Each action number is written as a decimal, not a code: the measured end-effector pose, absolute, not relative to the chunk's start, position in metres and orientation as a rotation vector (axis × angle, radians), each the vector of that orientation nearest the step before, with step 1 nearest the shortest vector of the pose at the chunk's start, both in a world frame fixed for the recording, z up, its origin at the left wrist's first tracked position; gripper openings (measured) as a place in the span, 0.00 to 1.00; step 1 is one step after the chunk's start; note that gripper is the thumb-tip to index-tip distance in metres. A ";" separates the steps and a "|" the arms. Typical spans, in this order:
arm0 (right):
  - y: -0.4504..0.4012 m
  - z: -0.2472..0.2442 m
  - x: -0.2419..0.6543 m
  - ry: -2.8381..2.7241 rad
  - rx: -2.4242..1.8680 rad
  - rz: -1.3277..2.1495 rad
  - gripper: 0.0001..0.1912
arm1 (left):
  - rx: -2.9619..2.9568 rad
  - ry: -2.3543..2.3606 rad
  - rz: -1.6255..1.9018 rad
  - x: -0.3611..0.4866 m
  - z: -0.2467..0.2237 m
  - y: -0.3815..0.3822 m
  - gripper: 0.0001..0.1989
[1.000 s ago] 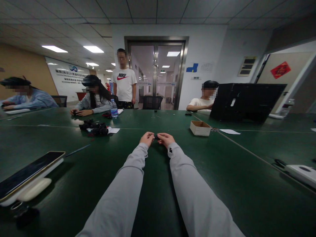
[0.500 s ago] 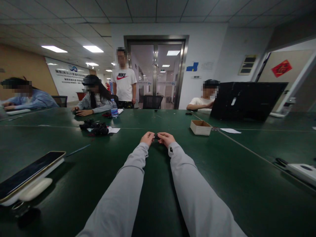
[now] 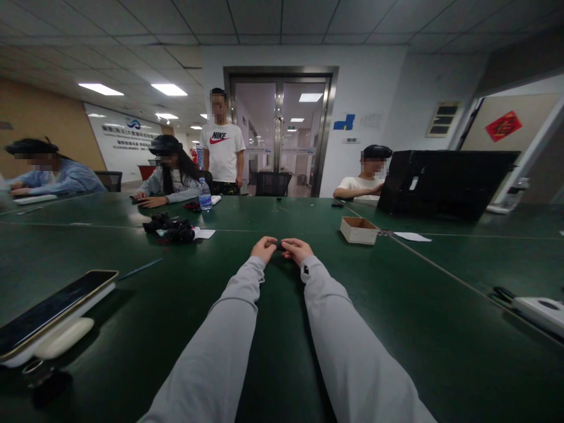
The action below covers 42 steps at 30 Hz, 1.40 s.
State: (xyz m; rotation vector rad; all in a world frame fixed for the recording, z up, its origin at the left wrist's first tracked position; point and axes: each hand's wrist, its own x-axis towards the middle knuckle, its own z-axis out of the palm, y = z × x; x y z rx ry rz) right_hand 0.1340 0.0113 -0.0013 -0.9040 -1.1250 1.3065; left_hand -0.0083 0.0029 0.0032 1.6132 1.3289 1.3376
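Both my arms, in light grey sleeves, reach forward over the green table (image 3: pixel 282 329). My left hand (image 3: pixel 264 249) and my right hand (image 3: pixel 298 251) meet near the middle of the view, fingertips close together. Pinched between them is a small black object (image 3: pixel 279 246); its kind is too small and too covered by fingers to tell. Thumb and fingers of each hand are closed on it, one hand at either end. It is held at or just above the tabletop; I cannot tell which.
A small open box (image 3: pixel 359 231) stands ahead to the right, near a large black screen (image 3: pixel 447 182). Left lie a heap of black items (image 3: pixel 171 228), a water bottle (image 3: pixel 205 195) and a phone (image 3: pixel 57 305). A power strip (image 3: pixel 540 311) is at far right. Several people are around the table.
My hands stay together on the small black object, with a slight shift of the fingers. A bright bit seen earlier by my left fingertips no longer shows. The view has tilted very slightly.
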 end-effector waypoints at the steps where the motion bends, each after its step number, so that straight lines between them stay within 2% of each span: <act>1: 0.011 -0.001 0.134 -1.128 -0.901 1.306 0.09 | 1.611 1.324 1.340 -0.008 0.005 0.001 0.12; 12: 0.014 -0.002 0.134 -1.157 -0.922 1.322 0.08 | 1.504 1.312 1.382 -0.008 0.016 -0.010 0.13; 20: 0.008 0.001 0.135 -1.201 -0.885 1.317 0.11 | 1.439 1.288 1.346 -0.006 0.013 -0.007 0.08; 27: 0.009 0.000 0.136 -1.239 -0.849 1.331 0.12 | 1.596 1.317 1.294 -0.009 0.009 -0.005 0.13; 31: 0.009 0.000 0.137 -1.228 -0.836 1.339 0.12 | 1.534 1.293 1.269 -0.007 0.009 -0.006 0.10; 42: 0.010 0.000 0.136 -1.200 -0.860 1.336 0.11 | 1.538 1.287 1.293 -0.006 0.004 0.000 0.12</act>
